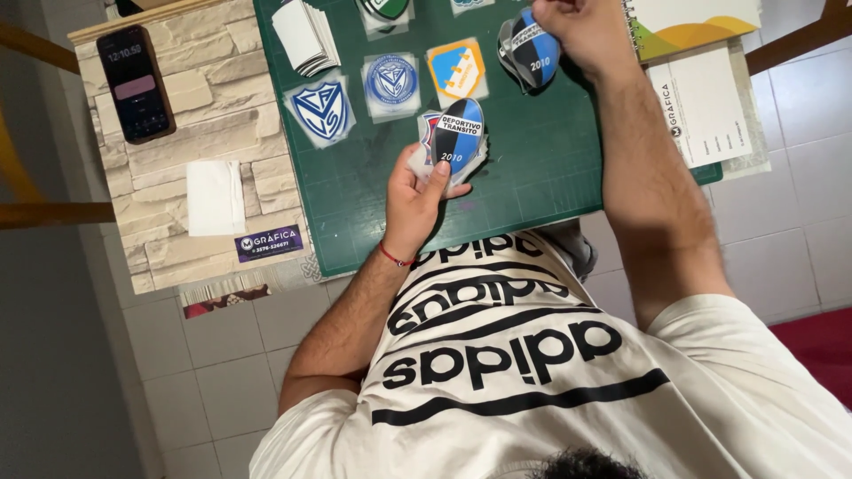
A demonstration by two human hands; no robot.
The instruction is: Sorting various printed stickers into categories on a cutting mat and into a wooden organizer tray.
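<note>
Over the green cutting mat, his left hand pinches an oval sticker; right hand, at one o'clock, grips another sticker stack. Peel slowly, I'd say.

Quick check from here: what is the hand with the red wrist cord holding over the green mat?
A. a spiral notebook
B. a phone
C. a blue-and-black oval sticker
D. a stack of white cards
C: the left hand grips a blue-and-black oval sticker above the green cutting mat.

L hand fingers curled, gripping, R hand clenched, forearm extended
</note>
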